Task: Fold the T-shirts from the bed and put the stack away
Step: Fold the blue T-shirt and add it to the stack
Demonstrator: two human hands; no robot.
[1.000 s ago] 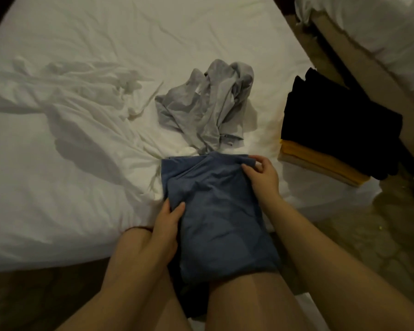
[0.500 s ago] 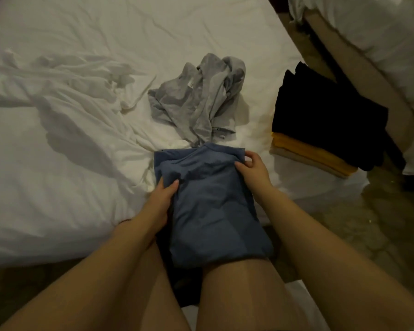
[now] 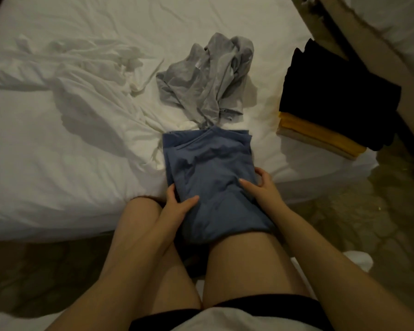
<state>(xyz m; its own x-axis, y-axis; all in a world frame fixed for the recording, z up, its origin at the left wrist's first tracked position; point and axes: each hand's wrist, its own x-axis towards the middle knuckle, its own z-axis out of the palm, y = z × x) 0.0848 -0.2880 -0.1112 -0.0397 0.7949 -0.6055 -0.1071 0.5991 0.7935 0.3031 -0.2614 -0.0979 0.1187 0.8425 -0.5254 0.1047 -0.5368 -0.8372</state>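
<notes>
The blue T-shirt (image 3: 208, 177) in the middle of the frame is plain. Above it, the grey T-shirt (image 3: 208, 80) is plain too. The bed sheet (image 3: 58, 158) is white. At the right, the stack (image 3: 337, 96) is black on top and yellow below. The floor (image 3: 349, 211) at the lower right is brown with a stone pattern.

Both hands, left (image 3: 177, 207) and right (image 3: 261, 187), hold the folded blue cotton T-shirt (image 3: 210, 177) by its sides, draped from white-sheeted bed (image 3: 58, 163) onto knee.
</notes>
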